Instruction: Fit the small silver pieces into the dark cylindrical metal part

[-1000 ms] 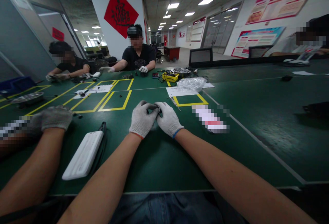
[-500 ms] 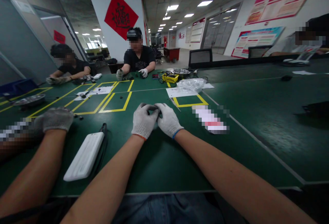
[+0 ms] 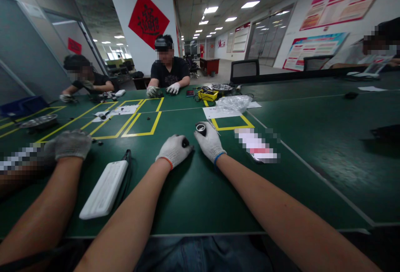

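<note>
My left hand, in a white knitted glove with an orange cuff edge, is low over the green table, its fingers closed on a small black part. Most of that part is hidden by the glove. Close by on the right, my right hand, gloved in white with a blue cuff edge, grips a black round part. Its top end faces up and shows a pale ring with a pattern inside; its exact kind I cannot make out. A gap of bare table separates the two hands.
A white power bank with a black cable lies left of my forearm. Further left is a co-worker's gloved hand. A phone lies on the right. Beyond my hands are clear plastic bags and a yellow holder.
My hands were together around a dark part; now they are apart, each with a black piece. The left has moved slightly down, and the right has turned, exposing the round end.
</note>
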`<action>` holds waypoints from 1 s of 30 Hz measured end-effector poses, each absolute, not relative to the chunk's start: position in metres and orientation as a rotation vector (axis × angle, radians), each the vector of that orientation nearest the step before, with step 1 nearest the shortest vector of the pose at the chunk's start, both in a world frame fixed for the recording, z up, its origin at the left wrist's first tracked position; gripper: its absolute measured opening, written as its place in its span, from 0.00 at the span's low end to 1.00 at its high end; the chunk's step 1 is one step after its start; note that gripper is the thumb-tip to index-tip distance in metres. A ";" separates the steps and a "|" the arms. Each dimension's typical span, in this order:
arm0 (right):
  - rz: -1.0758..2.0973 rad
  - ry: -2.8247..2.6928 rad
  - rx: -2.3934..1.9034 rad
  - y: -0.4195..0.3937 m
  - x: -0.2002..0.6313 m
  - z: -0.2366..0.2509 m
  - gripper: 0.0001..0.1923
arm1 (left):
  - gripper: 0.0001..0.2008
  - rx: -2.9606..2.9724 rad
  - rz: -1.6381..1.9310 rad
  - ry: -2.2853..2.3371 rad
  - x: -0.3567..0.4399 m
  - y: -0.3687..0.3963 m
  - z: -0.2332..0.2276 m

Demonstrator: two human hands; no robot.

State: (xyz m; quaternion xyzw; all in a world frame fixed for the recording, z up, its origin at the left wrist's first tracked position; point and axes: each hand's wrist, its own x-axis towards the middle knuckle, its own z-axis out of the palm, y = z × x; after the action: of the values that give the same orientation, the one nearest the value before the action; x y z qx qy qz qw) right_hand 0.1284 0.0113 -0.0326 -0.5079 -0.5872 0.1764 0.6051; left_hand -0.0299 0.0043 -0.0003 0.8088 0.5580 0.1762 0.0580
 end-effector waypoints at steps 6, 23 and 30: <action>0.457 -1.399 -1.203 0.008 0.126 -0.031 0.15 | 0.06 2.441 0.479 1.678 -0.026 0.001 0.003; 0.433 -1.449 -1.226 0.004 0.124 -0.027 0.14 | 0.05 2.253 0.913 1.732 -0.029 0.004 0.007; 0.425 -1.470 -1.231 0.002 0.123 -0.025 0.13 | 0.06 2.045 1.259 1.271 -0.027 0.006 0.007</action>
State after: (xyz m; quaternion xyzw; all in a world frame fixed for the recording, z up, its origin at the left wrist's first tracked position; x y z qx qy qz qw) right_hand 0.1232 0.0016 -0.0252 -0.5214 -0.6226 0.1800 0.5551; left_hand -0.0273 0.0062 0.0074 0.7359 0.4571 0.4529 0.2107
